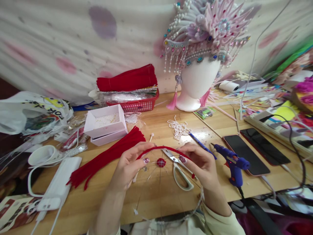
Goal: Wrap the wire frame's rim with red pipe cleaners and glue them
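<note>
A fuzzy red pipe cleaner (pixel 160 147) is bowed into an arch between my hands. My left hand (pixel 133 163) pinches its left end between thumb and fingers, and my right hand (pixel 201 161) pinches it towards the right, with its tip showing below that palm. Under the arch, a small round red piece (pixel 161 162) sits at the centre of thin wires that spread out like spokes. White-handled scissors (pixel 182 178) lie partly open beside my right hand. To the left of my left hand rests a bundle of red pipe cleaners (pixel 110 155).
A blue glue gun (pixel 231 161) and two phones (pixel 245 153) lie at the right. Behind stand a white box of beads (pixel 105 133), a red basket (pixel 140 105) and a mannequin head (pixel 197 80) in a beaded headdress. A power strip (pixel 60 182) lies left.
</note>
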`<state>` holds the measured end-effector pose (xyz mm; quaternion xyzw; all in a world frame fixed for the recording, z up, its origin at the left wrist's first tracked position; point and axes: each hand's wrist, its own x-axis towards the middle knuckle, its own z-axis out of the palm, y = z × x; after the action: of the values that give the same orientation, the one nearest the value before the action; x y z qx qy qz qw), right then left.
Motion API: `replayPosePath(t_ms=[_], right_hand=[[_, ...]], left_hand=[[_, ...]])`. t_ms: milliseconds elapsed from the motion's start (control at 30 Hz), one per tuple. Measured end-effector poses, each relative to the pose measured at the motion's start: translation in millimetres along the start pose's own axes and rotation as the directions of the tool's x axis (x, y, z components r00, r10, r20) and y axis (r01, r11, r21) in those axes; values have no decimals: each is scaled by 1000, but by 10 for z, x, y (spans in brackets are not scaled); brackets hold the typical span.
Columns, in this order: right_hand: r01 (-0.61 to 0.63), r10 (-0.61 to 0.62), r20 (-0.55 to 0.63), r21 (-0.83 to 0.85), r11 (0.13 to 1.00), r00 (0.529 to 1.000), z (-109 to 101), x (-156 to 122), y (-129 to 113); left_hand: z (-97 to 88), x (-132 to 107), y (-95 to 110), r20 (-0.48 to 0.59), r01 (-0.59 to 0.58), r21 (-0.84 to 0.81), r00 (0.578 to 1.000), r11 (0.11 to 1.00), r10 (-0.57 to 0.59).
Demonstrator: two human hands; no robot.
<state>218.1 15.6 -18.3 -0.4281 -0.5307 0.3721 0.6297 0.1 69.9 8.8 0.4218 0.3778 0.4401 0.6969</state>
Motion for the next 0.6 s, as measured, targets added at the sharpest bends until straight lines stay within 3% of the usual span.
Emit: replayPosePath(t_ms=[267,600], right_hand=[[9,-8,-7,27,1000,1000,4,-31,-13],[34,-34,-8,-16,999,999,27,-19,-82]], left_hand=[[10,-25,10,31,10,-116,1000,993,-6],[-67,-40,-58,68,-28,-78,997,997,33]])
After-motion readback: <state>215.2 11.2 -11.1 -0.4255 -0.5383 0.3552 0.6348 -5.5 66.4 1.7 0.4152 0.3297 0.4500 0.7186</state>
